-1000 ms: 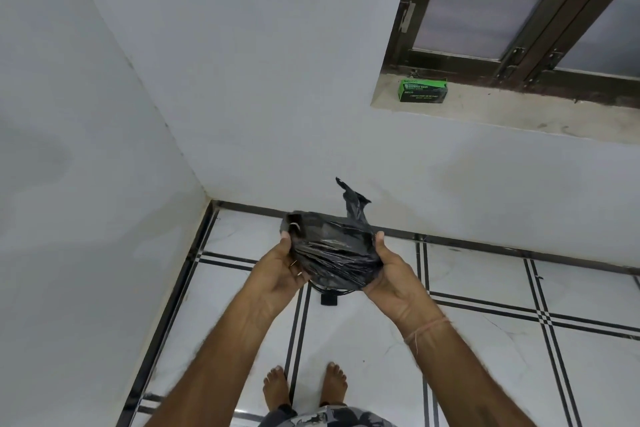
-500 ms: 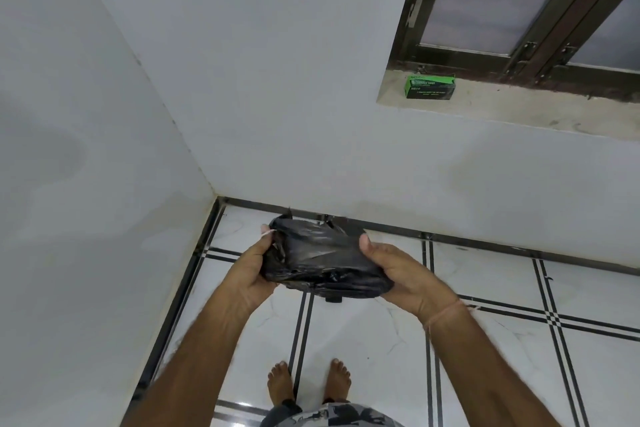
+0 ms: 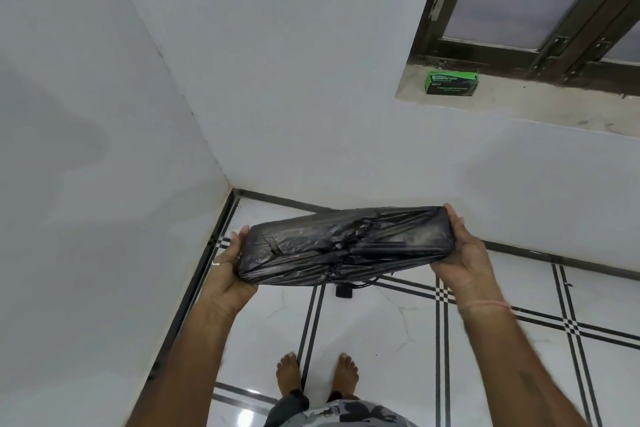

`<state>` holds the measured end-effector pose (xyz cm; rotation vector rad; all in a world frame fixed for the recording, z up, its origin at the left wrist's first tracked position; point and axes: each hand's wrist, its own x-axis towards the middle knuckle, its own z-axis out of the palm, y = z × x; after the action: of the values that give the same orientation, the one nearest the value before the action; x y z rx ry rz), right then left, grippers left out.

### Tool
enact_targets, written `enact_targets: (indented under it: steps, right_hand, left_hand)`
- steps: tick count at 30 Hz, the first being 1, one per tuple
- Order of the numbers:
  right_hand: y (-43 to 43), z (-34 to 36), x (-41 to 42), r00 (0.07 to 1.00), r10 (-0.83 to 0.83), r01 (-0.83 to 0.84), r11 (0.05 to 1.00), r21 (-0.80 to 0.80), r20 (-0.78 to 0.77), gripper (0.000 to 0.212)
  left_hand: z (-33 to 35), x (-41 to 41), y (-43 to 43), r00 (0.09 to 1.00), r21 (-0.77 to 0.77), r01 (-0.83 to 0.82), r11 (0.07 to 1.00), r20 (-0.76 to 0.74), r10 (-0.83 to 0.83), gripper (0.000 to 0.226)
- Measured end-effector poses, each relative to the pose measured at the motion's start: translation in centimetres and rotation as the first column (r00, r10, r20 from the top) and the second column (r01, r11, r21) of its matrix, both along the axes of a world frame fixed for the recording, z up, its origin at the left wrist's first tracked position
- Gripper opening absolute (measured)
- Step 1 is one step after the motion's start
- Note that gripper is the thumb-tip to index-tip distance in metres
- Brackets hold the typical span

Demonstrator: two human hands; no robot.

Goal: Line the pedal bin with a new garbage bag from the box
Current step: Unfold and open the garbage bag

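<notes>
View: head camera, looking down over both forearms into a room corner.
Garbage bag: a black crinkled plastic garbage bag (image 3: 346, 246) is held in the air in front of the person. It is spread wide and taut between the two hands, above the floor and near the corner, and its folds bunch together near its middle.
Left hand: the left hand (image 3: 232, 267) grasps the bag's left end, with the thumb along the edge and the fingers hidden behind the plastic.
Right hand: the right hand (image 3: 465, 253) grasps the bag's right end, with the thumb over the top edge and the fingers tucked under the plastic. A thin pinkish thread (image 3: 485, 304) circles its wrist.
Box: a small green cardboard box with a black front (image 3: 452, 82) lies on the pale stone window sill (image 3: 554, 111). It is well apart from the bag, up and to the right, just beside the dark brown window frame (image 3: 485, 57).
Pedal bin: not clearly seen. A small black part (image 3: 343, 292) shows on the floor just under the bag's lower edge, and what it belongs to cannot be told.
Floor: a glossy white tiled floor with black double lines (image 3: 381, 329). Two bare feet (image 3: 287, 373) stand on it, one on each side of a line.
Walls: plain white walls (image 3: 311, 80) meet in the corner at left.
</notes>
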<state>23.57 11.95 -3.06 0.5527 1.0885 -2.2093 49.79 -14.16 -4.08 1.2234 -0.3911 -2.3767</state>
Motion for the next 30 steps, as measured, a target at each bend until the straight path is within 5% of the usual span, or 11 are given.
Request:
enact_targets:
  steps: [3,7,13,15,17,18,19,22,25,28,30]
  right_hand:
    - [-0.2,0.0,0.5,0.996,0.066,-0.061,0.994,0.09,-0.055,0.051]
    - [-0.7,0.0,1.2,0.951,0.28,-0.241,0.936,0.255,-0.129,0.062]
    - [-7.5,4.9,0.5,0.753,0.628,-0.483,0.73,0.483,-0.197,0.077]
    - [-10.6,9.6,-1.1,0.706,0.544,-0.335,0.82,0.465,-0.452,0.061]
    - [-12.0,13.1,-1.7,0.463,0.378,0.016,0.901,0.433,-0.802,0.046]
    - [-11.8,12.8,-1.6,0.258,0.432,0.204,0.85,0.486,-0.864,0.047]
    - [-11.1,10.1,-1.3,0.19,0.62,0.293,0.704,0.646,-0.762,0.056]
    - [-4.8,-2.0,4.7,0.364,0.91,-0.141,0.264,0.954,-0.198,0.115]
    - [-1.6,-5.6,6.5,0.561,0.826,-0.53,0.407,0.744,-0.052,0.087]
    - [-4.4,-1.1,3.2,0.661,0.744,-0.541,0.562,0.625,-0.098,0.077]
    - [-7.2,4.1,1.0,0.619,0.687,-0.347,0.673,0.653,-0.38,0.072]
  left_hand:
    - [-0.2,0.0,-0.3,0.996,-0.09,0.09,0.992,0.009,-0.09,0.036]
    - [0.1,-0.7,-0.3,0.973,-0.184,0.223,0.957,0.096,-0.208,0.053]
    - [4.5,-7.8,-0.6,0.909,-0.419,0.395,0.818,0.309,-0.28,0.062]
    - [9.7,-11.2,-1.4,0.934,-0.564,0.355,0.746,0.253,-0.252,0.055]
    - [13.0,-13.4,-1.6,0.939,-0.712,0.341,0.614,0.226,-0.259,0.054]
    - [12.3,-13.9,-1.5,0.921,-0.754,0.386,0.532,0.284,-0.266,0.057]
    - [10.0,-13.6,-0.9,0.873,-0.74,0.487,0.464,0.399,-0.279,0.066]
    - [0.0,-7.2,3.7,0.771,-0.434,0.61,0.663,0.519,-0.369,0.093]
    - [-2.1,-2.5,5.2,0.805,-0.229,0.555,0.8,0.389,-0.447,0.092]
    - [2.1,-5.1,2.1,0.873,-0.322,0.453,0.832,0.348,-0.341,0.078]
    - [7.0,-8.4,-0.2,0.907,-0.477,0.415,0.775,0.288,-0.308,0.073]
